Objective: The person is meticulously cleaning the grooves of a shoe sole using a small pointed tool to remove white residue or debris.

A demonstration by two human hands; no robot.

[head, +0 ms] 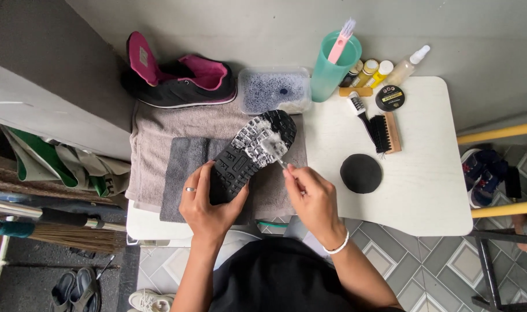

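My left hand [208, 199] grips the heel end of a black shoe [249, 153] held sole-up over a grey towel [177, 164]. White foam covers the middle of the sole. In my right hand [312, 193] is a small brush [272, 149], its bristles pressed on the foamy sole. The second shoe [180, 81], black with a pink lining, lies on its side at the back of the towel.
A white table [425, 185] carries a clear tub of foamy water [275, 89], a teal cup [333, 66] with a pink brush, several small bottles [385, 69], a round tin [389, 97], a wooden brush [385, 133], a black pad [360, 173]. A broom [55, 234] leans at left.
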